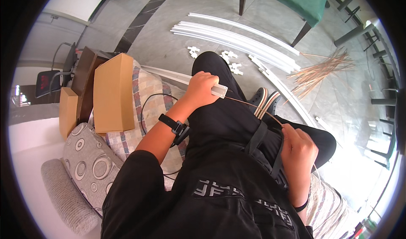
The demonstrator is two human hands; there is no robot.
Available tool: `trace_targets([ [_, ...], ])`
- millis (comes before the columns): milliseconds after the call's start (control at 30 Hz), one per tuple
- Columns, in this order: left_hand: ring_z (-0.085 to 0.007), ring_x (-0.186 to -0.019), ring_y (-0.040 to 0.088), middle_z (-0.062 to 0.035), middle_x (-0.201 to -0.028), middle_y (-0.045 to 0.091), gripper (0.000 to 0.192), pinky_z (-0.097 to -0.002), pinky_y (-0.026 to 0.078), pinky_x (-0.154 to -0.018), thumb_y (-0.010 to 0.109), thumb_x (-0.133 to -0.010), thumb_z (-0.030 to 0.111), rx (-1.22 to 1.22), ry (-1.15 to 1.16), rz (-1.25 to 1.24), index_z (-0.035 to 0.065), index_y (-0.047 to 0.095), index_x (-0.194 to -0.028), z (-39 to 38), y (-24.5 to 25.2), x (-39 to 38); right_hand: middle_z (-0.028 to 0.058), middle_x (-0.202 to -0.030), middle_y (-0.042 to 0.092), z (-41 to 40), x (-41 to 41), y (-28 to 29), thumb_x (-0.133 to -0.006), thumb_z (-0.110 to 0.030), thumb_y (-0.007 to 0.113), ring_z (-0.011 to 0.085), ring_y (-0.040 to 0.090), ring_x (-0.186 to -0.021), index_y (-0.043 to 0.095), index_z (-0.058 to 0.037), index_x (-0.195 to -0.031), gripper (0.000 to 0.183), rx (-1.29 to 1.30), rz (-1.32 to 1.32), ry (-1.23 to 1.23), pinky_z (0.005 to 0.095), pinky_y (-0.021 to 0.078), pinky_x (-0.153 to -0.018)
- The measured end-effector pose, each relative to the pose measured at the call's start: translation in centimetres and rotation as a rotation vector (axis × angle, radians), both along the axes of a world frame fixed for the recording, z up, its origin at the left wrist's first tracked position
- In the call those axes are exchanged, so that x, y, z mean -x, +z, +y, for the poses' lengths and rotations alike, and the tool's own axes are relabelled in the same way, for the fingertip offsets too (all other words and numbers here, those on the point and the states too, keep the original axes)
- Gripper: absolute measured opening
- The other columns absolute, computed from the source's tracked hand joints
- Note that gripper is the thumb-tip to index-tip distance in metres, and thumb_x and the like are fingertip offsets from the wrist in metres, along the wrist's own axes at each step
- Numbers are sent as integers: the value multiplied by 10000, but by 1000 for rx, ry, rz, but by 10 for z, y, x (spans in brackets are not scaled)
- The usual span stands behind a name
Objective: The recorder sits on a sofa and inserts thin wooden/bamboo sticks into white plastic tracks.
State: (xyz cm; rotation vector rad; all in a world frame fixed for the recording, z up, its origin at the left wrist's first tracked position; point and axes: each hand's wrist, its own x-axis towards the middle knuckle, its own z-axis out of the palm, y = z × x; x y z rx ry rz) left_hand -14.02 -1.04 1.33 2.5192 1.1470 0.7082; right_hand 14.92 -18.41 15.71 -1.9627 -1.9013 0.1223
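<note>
My left hand point(203, 88) is wrapped around a long white hollow rail point(171, 75) near its end, above my left thigh. The rail's open end faces right, and its far part runs back to the left over the covered seat. My right hand point(298, 148) pinches a thin brown rod point(253, 105) between thumb and fingers, above my right leg. The rod spans the gap between my hands and meets the rail's open end; how far it goes inside is hidden. Its other end continues past my right wrist.
On the tiled floor lie several white rails point(234, 42), small white connector pieces point(231, 54), another long white rail point(285, 88) and a loose bundle of thin brown rods point(323, 69). Cardboard boxes point(114, 94) stand left on the checked cover. A green bench point(291, 1) stands ahead.
</note>
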Motion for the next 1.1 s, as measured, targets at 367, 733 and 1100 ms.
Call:
trace_targets([
  [367, -353, -657, 610, -90, -651, 567, 260, -464, 438, -570, 757, -639, 135, 5, -26, -80, 88, 516, -722, -11, 0, -26, 42, -624, 533, 11, -48, 54, -816, -65, 722, 233, 603, -618, 745, -114, -908, 106, 203, -148, 401, 391, 442, -533],
  [733, -361, -663, 628, -95, -653, 595, 253, -482, 445, -576, 758, -593, 158, -20, 31, -54, 91, 530, -678, -16, -10, -24, 63, -635, 591, 26, -2, 37, -883, -106, 665, 275, 622, -598, 715, -151, -910, 72, 202, -246, 365, 410, 458, -536],
  [1100, -378, -667, 613, -107, -649, 571, 267, -491, 433, -573, 756, -563, 135, 15, 60, -90, 93, 516, -674, -19, -9, -25, 84, -687, 645, 72, 56, -32, -954, -171, 641, 314, 683, -642, 669, -124, -890, 84, 178, -169, 470, 427, 505, -544],
])
